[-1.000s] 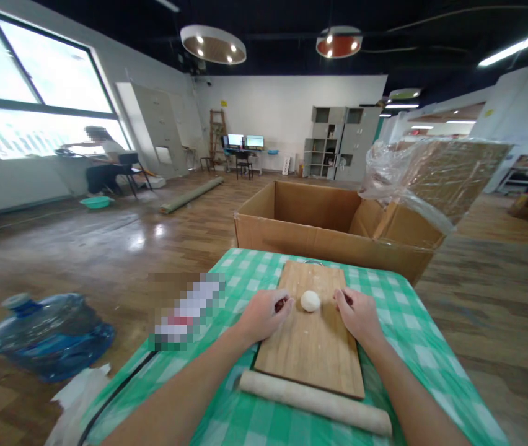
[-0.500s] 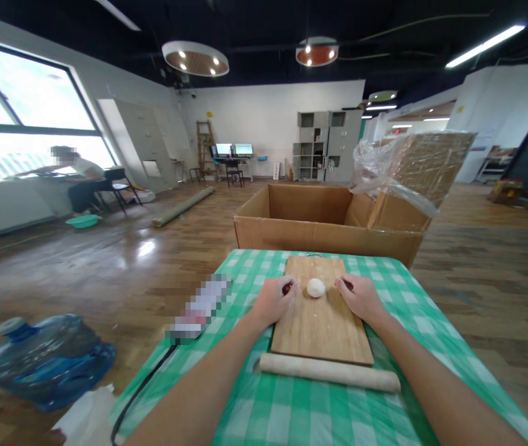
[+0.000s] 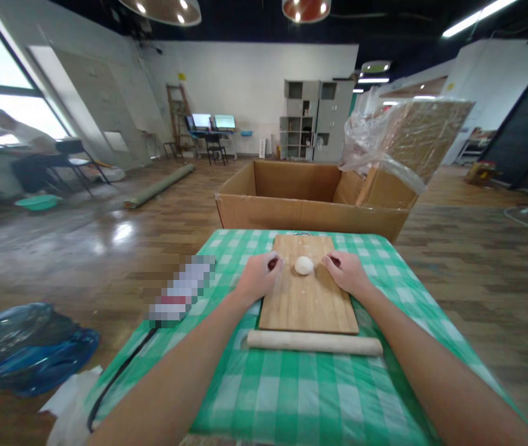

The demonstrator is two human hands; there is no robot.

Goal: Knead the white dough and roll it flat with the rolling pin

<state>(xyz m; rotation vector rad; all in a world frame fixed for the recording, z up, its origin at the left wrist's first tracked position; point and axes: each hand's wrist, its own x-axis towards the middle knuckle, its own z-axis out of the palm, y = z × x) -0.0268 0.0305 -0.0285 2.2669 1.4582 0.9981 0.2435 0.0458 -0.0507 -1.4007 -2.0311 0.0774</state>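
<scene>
A round white lump of dough sits on the upper part of a wooden cutting board. At the board's left edge rests my left hand, its fingers curled closed and apart from the dough. My right hand is at the right edge, also curled, with a small gap to the dough. A dark hollow shows inside each curl; I make out no object there. Below the board, a pale rolling pin lies crosswise, touched by neither hand.
A green checked cloth covers the table. On its left lies a blurred-out flat device with a black cable. Behind the table stands a large cardboard box. A blue water bottle is on the floor; a person sits far left.
The view has tilted down and turned slightly right, so everything appears higher and farther left. Both hands, the dough, the board and the rolling pin keep their places relative to each other.
</scene>
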